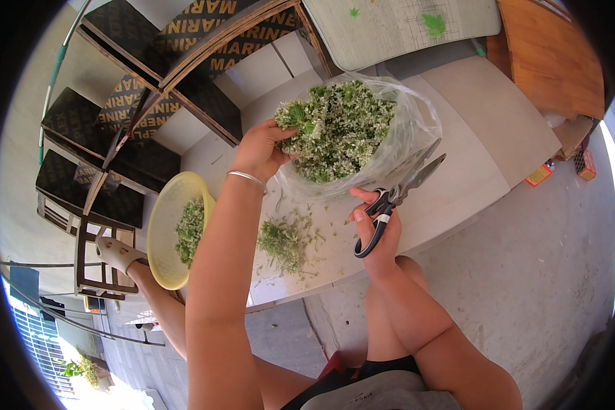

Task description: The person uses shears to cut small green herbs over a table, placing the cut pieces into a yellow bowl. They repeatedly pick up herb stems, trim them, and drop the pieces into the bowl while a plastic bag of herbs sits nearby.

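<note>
A clear plastic bag full of small white flower heads with green stems stands on the low bench. My left hand, with a bangle at its wrist, grips a small bunch of flowers at the bag's left side. The fingertips are partly hidden among the blossoms. My right hand holds black-and-white-handled scissors near the bag's lower right, blades slightly apart and pointing up and right. Between my forearms lies a loose heap of trimmed stems and flowers. Left of my left forearm, a yellow plastic basin contains more flower heads.
Dark plywood shelving with printed lettering borders the bench at the upper left. A patterned tabletop and a wooden board lie beyond. Small boxes rest by the bench's right end, above the concrete floor.
</note>
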A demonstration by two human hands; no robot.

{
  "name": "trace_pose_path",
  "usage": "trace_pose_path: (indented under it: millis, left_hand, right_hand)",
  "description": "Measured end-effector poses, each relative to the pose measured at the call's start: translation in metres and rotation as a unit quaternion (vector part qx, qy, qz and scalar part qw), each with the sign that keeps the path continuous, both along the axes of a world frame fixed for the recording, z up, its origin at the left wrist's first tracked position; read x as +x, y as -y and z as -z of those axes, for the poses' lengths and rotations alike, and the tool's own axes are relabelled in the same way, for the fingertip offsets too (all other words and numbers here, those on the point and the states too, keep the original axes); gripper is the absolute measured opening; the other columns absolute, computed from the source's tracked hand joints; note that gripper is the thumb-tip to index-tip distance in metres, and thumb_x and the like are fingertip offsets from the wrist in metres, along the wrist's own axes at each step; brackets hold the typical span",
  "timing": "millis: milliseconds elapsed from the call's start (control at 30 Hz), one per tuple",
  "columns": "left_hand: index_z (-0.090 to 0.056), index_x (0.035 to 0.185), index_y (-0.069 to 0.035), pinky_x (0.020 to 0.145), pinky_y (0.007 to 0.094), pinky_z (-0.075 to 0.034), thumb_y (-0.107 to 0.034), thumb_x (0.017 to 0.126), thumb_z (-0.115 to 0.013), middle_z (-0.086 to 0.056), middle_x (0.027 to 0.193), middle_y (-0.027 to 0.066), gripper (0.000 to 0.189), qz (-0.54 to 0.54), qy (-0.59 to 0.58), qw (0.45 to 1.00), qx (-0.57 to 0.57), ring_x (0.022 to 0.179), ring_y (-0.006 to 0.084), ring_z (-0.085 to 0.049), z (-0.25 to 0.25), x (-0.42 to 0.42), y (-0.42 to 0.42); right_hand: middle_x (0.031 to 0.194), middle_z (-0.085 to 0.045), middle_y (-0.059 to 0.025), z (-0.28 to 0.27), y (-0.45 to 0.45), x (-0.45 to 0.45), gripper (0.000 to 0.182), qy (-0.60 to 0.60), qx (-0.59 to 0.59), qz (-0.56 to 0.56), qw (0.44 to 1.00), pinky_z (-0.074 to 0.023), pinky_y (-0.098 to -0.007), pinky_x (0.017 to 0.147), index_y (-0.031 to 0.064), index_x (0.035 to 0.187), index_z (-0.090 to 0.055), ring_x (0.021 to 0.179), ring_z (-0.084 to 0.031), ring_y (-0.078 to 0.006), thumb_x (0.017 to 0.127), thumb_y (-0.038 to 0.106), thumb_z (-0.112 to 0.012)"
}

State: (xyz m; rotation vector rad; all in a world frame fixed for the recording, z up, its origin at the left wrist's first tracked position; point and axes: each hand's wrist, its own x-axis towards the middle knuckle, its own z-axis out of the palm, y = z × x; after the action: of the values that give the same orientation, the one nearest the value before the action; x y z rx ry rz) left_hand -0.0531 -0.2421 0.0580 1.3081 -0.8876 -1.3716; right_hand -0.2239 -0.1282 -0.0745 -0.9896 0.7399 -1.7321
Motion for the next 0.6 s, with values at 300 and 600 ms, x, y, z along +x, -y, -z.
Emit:
trace_pose_path:
  millis: [300, 600]
  left_hand:
    - [-0.067, 0.108, -0.001, 0.069, 0.0289, -0.051, -0.016, 0.081, -0.068, -0.066, 0.097, 0.0063, 0.031, 0.039, 0.345, 0.936, -0.051, 0.085, 0.0150, -0.060, -0.018, 0.000, 0.008]
    - [-0.071, 0.088, -0.003, 0.065, 0.0318, -0.050, -0.013, 0.076, -0.067, -0.069, 0.082, 0.0096, 0.017, -0.024, 0.575, 0.792, -0.203, 0.072, 0.0214, -0.063, -0.015, -0.012, -0.006]
  right_hand:
    - [0.077, -0.053, 0.0031, 0.000, 0.001, -0.002, 0.029, 0.003, 0.011, -0.017, 1.000, -0.0382, -0.0191, 0.062, 0.0006, 0.115, -0.057, 0.068, -0.047, -0.0029, 0.088, 0.010, -0.062]
    - [0.077, -0.051, 0.0037, 0.001, 0.001, -0.001, 0.027, -0.005, 0.018, -0.012, 1.000, -0.0376, -0.0190, 0.063, 0.0011, 0.113, -0.058, 0.067, -0.046, -0.0028, 0.087, 0.006, -0.062]
